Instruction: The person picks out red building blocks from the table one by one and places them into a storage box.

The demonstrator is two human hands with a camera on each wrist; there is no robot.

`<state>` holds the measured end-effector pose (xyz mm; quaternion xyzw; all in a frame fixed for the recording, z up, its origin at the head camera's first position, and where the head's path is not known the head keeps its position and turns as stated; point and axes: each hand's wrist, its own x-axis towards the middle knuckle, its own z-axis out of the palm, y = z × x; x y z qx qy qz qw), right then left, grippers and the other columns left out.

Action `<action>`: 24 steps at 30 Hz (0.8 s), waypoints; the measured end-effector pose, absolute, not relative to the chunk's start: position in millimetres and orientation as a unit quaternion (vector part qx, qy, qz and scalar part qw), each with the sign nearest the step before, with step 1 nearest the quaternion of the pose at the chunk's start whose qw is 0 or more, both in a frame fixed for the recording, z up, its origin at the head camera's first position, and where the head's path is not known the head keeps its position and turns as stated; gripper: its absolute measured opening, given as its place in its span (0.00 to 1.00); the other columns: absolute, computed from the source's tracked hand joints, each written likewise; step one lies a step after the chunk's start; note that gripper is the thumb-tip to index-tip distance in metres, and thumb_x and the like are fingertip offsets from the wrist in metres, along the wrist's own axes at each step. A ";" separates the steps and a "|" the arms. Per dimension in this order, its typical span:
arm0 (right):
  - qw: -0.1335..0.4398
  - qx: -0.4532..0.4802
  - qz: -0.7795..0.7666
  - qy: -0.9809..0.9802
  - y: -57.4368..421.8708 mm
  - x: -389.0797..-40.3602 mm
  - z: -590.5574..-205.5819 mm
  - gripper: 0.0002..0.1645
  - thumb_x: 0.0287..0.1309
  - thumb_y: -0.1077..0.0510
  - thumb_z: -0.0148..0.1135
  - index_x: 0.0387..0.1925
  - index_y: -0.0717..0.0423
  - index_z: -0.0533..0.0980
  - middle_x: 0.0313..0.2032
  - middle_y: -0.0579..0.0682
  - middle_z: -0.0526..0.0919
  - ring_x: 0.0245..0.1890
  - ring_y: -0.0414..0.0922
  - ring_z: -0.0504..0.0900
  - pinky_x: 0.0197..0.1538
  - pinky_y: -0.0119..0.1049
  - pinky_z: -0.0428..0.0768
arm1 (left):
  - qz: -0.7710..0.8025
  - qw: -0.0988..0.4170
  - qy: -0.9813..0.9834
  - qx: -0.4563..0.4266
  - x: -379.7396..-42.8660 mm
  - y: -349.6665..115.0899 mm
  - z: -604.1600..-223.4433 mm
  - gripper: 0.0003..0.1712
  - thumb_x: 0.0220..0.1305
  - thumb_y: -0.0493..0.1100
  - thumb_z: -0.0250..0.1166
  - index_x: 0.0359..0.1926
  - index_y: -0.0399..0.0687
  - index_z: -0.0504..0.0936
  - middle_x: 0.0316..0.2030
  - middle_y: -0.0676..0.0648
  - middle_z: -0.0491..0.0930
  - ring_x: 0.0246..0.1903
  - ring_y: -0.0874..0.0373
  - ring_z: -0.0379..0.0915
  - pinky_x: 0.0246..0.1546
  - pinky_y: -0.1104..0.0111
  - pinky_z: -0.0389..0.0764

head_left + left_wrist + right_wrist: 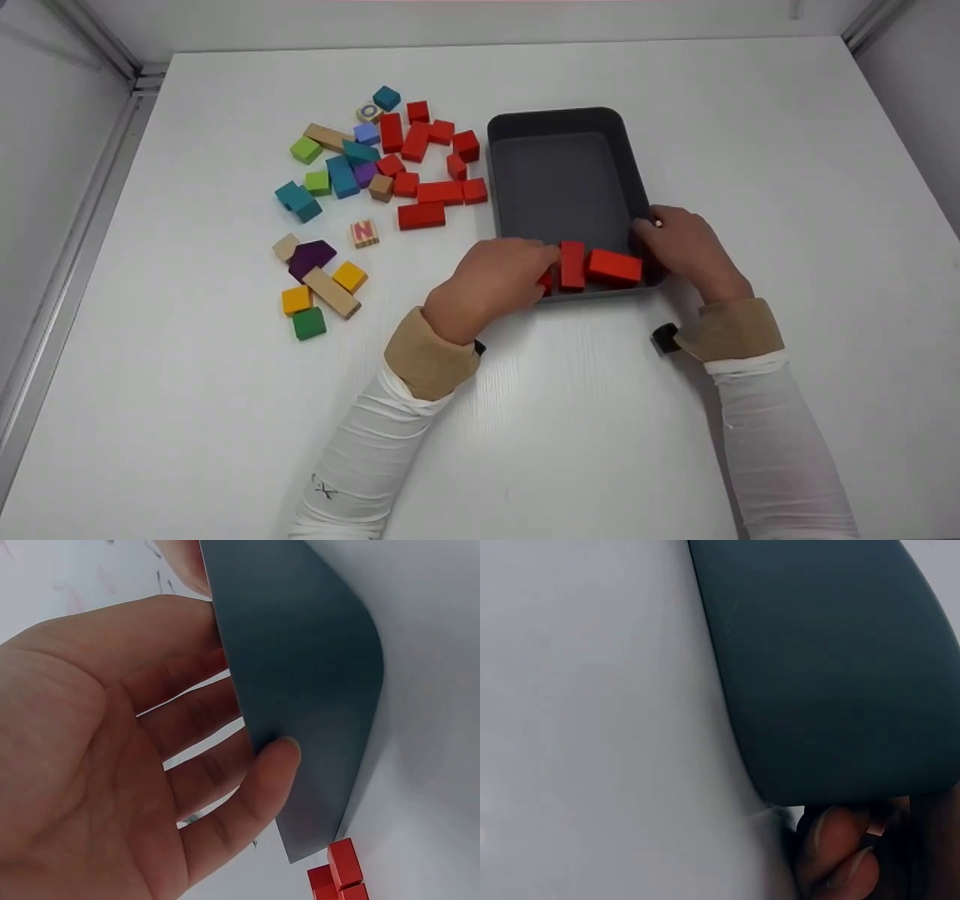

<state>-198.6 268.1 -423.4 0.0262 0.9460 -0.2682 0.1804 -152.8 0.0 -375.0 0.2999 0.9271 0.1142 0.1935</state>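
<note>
A dark grey tray (570, 176) lies on the white table. My right hand (686, 251) grips its right wall near the front corner, thumb over the rim; curled fingertips (844, 855) show beside the wall in the right wrist view. My left hand (495, 281) reaches over the front left corner, its fingers bent around a partly hidden red block (546, 283). In the left wrist view, the tray wall (300, 675) hides most fingertips, while the little finger lies against the wall's outside. Beside that hand, two more red blocks (571, 266) (613, 268) sit at the tray's front end.
Several red blocks (440, 193) lie left of the tray. Farther left are mixed blue, green, purple and plain wooden blocks (343, 176). A nearer group has a purple pentagon (311, 259), yellow blocks (350, 277) and a green block (309, 323). A letter block (364, 233) lies between.
</note>
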 end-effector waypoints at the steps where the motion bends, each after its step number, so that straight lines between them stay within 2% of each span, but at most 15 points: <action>1: 0.180 0.026 -0.268 0.946 268.1 -198.7 -423.3 0.30 0.74 0.46 0.39 0.57 0.64 0.75 0.51 0.66 0.80 0.50 0.59 0.74 0.56 0.54 0.73 | 0.114 0.194 0.927 0.299 -153.0 0.1 -375.1 0.21 0.72 0.41 0.63 0.65 0.51 0.79 0.49 0.46 0.85 0.47 0.52 0.82 0.50 0.58 0.85; 9: 0.185 0.027 -0.271 0.944 268.3 -199.2 -422.9 0.31 0.74 0.46 0.39 0.59 0.65 0.74 0.54 0.67 0.79 0.52 0.60 0.74 0.59 0.56 0.73 | 0.116 0.192 0.927 0.301 -153.6 0.1 -376.6 0.21 0.73 0.42 0.63 0.64 0.51 0.80 0.49 0.45 0.85 0.47 0.52 0.82 0.51 0.58 0.85; 15: 0.184 0.027 -0.270 0.945 268.5 -198.5 -422.4 0.29 0.74 0.46 0.39 0.54 0.64 0.75 0.49 0.65 0.79 0.49 0.58 0.74 0.54 0.53 0.73 | 0.118 0.193 0.927 0.298 -154.6 -1.2 -375.3 0.19 0.73 0.43 0.64 0.62 0.50 0.81 0.50 0.45 0.85 0.48 0.51 0.82 0.52 0.57 0.85; 19: 0.182 0.024 -0.266 0.946 269.3 -198.7 -423.0 0.30 0.74 0.45 0.38 0.55 0.64 0.75 0.49 0.66 0.79 0.48 0.59 0.74 0.53 0.53 0.73 | 0.120 0.189 0.929 0.296 -154.4 -2.1 -374.0 0.17 0.73 0.43 0.64 0.59 0.48 0.82 0.49 0.46 0.86 0.47 0.51 0.83 0.50 0.57 0.85; 24: 0.182 0.023 -0.263 0.947 270.2 -199.4 -424.7 0.32 0.75 0.45 0.37 0.59 0.65 0.74 0.53 0.68 0.79 0.50 0.60 0.74 0.55 0.55 0.73 | 0.122 0.192 0.930 0.290 -154.5 -2.9 -372.8 0.17 0.73 0.43 0.64 0.59 0.49 0.81 0.48 0.46 0.86 0.45 0.51 0.82 0.48 0.58 0.85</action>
